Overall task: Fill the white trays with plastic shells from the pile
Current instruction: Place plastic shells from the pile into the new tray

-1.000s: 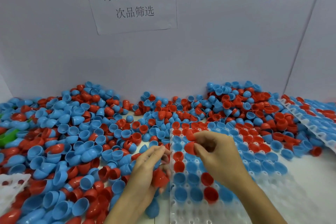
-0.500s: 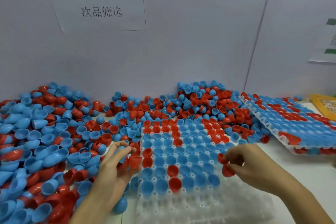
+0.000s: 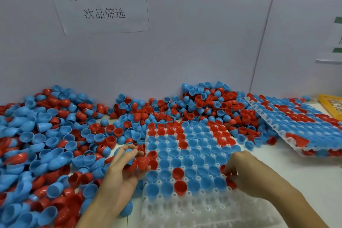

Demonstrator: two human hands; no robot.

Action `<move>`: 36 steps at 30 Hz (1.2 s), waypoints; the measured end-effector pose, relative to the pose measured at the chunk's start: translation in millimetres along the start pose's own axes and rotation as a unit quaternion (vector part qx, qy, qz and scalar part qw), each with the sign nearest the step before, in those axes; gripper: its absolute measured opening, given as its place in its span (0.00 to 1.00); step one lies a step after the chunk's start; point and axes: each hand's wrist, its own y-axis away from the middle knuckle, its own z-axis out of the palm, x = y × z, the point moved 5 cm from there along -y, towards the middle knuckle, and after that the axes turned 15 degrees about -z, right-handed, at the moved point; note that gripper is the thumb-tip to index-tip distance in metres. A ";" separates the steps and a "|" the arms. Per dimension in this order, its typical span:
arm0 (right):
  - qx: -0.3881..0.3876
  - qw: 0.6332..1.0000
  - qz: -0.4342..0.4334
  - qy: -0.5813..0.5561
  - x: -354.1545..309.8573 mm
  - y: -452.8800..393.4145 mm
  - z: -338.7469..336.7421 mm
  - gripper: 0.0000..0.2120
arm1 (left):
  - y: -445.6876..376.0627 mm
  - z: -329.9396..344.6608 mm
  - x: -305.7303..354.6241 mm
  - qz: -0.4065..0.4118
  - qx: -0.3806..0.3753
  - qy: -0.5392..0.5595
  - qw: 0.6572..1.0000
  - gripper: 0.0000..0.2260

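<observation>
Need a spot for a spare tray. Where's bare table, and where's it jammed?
Bare table shows right of the front tray, below the full tray. The front tray's near rows are unfilled. The pile packs the left side and the back wall. The left hand and right hand hold red shells at the tray's sides.

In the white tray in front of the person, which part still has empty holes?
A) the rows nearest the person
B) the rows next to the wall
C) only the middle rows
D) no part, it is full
A: the white tray shows bare white holes in its nearest rows, while blue and red shells fill the rows farther away.
</observation>
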 end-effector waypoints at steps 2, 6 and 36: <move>-0.006 1.000 -0.015 -0.014 0.2 0.9 -2.1 0.09 | -0.3 2.0 -0.6 -0.006 -0.014 0.024 1.000 0.08; 0.059 0.998 -0.029 -0.018 -5.4 -0.2 -16.5 0.11 | -0.3 4.7 -1.5 -0.005 -0.009 0.013 1.000 0.12; 0.403 0.837 -0.215 -0.302 -133.7 -62.8 3.6 0.08 | 2.3 0.8 6.5 0.048 0.040 -0.066 0.996 0.05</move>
